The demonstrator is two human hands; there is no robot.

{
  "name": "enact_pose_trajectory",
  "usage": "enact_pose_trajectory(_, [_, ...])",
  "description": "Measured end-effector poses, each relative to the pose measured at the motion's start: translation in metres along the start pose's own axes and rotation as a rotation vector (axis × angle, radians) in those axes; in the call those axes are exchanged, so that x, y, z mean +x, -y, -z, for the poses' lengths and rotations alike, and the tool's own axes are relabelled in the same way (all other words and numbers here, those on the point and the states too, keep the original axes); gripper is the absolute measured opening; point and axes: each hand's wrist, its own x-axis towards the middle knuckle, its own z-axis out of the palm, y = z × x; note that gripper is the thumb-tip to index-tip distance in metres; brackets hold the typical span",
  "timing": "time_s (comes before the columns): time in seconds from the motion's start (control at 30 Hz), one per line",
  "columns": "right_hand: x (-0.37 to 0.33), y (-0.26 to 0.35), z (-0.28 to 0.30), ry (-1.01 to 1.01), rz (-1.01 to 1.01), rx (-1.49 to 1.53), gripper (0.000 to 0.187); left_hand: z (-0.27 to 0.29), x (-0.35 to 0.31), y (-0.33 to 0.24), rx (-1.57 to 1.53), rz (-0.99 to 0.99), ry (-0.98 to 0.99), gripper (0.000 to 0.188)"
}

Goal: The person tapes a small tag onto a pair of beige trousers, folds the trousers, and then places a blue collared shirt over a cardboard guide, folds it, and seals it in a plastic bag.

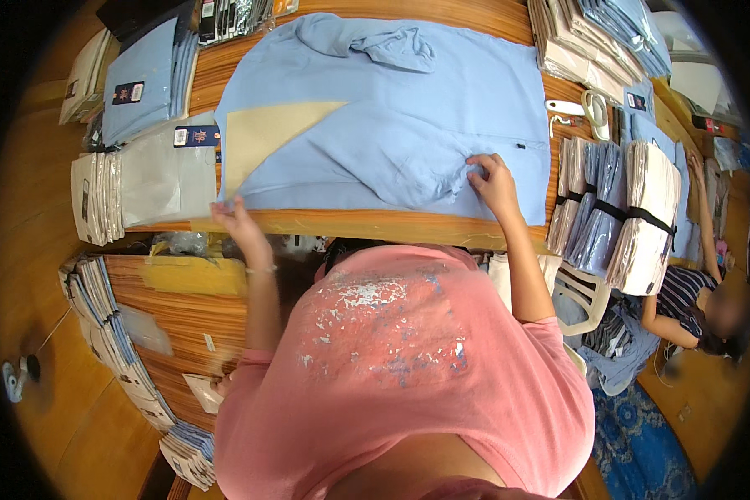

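Observation:
A light blue shirt [442, 100] lies spread over the table, one sleeve [375, 154] folded across its near half. At its left, a cream flat board [267, 133] shows from under the folded cloth. My right hand [497, 187] pinches the crumpled end of that sleeve near the table's front edge. By the shirt's near left corner is my left hand [242, 229], slightly blurred, its thumb and fingers apart with nothing seen between them. The other sleeve [383, 43] lies bunched at the far side.
Bagged blue shirts [142, 83] and clear plastic bags [171, 179] are at the left. Strapped bundles [646, 217], a white-handled tool [565, 107] and tape roll [596, 114] lie right. Another person [683, 304] is at far right, beyond a white chair [587, 300].

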Motion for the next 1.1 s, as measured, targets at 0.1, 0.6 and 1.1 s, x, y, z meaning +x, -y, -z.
enact_pose_trajectory(0.1, [0.012,0.023,0.025,-0.020,0.036,-0.086,0.020,-0.059,-0.021,-0.054,0.412,-0.767,0.268,0.034])
enact_pose_trajectory(0.6, [0.229,-0.004,0.065,-0.515,0.157,-0.602,0.030,-0.296,0.160,-0.044,0.705,-0.844,0.430,0.048])
enact_pose_trajectory(1.1, [0.066,-0.005,0.147,-0.477,0.049,-0.420,0.016,-0.131,0.117,-0.095,0.118,-0.339,0.899,0.027])
